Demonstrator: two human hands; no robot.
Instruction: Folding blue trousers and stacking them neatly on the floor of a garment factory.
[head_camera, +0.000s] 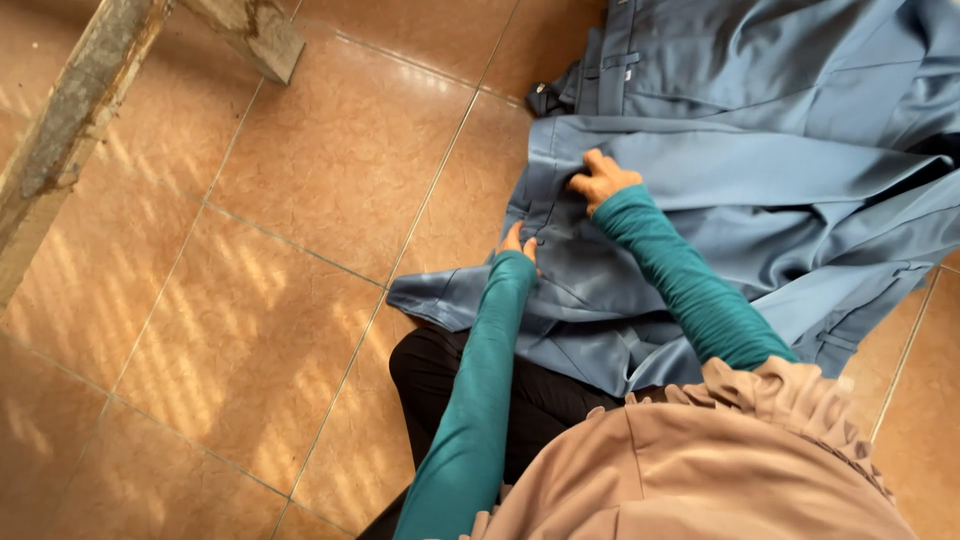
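Note:
A pile of blue-grey trousers (760, 150) lies spread on the tiled floor at the upper right, with waistbands and belt loops showing. My right hand (600, 180) rests on the cloth near a waistband, fingers curled and pinching the fabric. My left hand (518, 243) is lower and to the left, mostly hidden behind its teal sleeve, its fingertips touching the same garment's edge. Both arms wear teal sleeves. A folded flap of the cloth (440, 295) sticks out to the left over the floor.
Orange-brown floor tiles (250, 300) fill the left half. A weathered wooden frame leg (60, 130) runs along the top left. My black-clad knee (450, 380) and a beige ruffled garment (700, 460) fill the bottom.

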